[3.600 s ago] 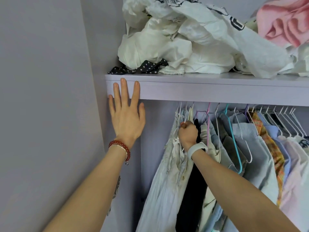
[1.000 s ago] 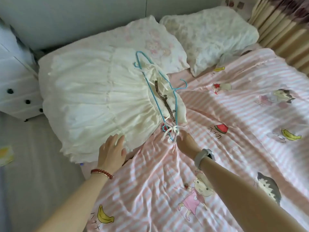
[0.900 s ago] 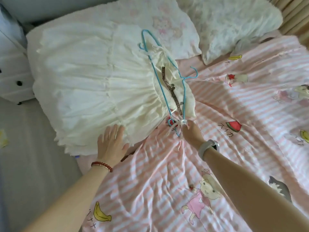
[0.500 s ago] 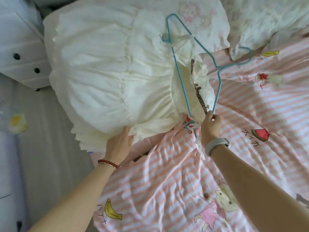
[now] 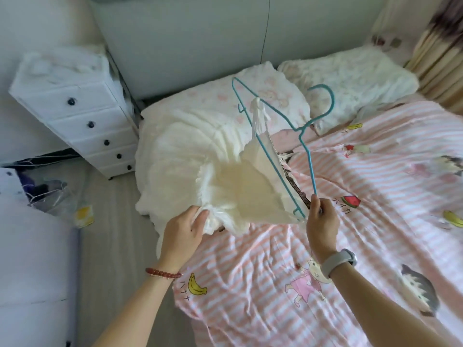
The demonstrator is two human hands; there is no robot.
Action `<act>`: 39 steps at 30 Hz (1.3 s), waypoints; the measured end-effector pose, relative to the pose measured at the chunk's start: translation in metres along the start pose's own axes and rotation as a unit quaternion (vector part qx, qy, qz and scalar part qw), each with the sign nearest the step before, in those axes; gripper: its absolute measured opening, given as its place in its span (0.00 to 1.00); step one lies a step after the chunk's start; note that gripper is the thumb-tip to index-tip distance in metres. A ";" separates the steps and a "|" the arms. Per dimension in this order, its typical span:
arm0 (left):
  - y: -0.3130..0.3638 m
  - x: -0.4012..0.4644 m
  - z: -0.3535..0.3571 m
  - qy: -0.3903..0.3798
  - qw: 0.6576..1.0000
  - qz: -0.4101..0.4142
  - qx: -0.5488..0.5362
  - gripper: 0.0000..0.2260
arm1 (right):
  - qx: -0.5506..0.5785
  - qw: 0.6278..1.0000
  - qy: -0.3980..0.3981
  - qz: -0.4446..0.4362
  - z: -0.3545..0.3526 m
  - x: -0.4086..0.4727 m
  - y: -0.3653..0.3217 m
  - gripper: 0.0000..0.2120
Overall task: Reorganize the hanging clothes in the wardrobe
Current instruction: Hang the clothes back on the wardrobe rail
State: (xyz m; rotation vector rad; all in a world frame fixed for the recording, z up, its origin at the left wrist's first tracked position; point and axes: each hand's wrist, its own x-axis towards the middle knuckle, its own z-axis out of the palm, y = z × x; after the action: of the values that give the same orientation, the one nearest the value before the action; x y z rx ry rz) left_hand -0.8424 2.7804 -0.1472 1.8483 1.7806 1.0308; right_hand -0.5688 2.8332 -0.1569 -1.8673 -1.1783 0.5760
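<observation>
Cream dress (image 5: 225, 171) is coming off its blue hanger (image 5: 304, 151) over the bed (image 5: 375, 221): right hand (image 5: 322, 219) pinches the hanger, left hand (image 5: 184, 231) grips the hem. Next, probably, free the tied strap.

White drawer unit (image 5: 82, 126) beside bed (image 5: 375, 221).

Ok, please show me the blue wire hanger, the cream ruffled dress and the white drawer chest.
blue wire hanger (image 5: 311, 166): head view, its straight arm.
cream ruffled dress (image 5: 175, 159): head view, its skirt.
white drawer chest (image 5: 75, 113): head view, its front.
</observation>
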 end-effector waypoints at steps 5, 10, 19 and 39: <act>0.092 -0.072 -0.068 0.103 0.994 0.026 -0.015 0.16 | 0.023 0.993 -0.013 -0.113 -0.071 -0.074 -0.030 0.11; 0.151 -0.177 -0.123 0.152 0.988 0.038 -0.013 0.21 | 0.022 0.979 -0.043 -0.199 -0.138 -0.135 -0.036 0.08; 0.160 -0.355 -0.141 0.091 0.993 -0.076 -0.018 0.17 | -0.123 0.841 -0.205 -0.485 -0.180 -0.230 -0.021 0.18; 0.208 -0.747 -0.289 0.484 0.757 -0.431 -0.083 0.19 | -0.011 0.556 -0.535 -0.636 -0.116 -0.605 -0.102 0.07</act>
State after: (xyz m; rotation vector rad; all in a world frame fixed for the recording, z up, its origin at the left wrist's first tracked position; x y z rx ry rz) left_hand -0.8544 1.9683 0.0089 0.0965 2.5061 1.7306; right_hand -0.8100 2.2700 -0.0387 0.0095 -2.8064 0.7454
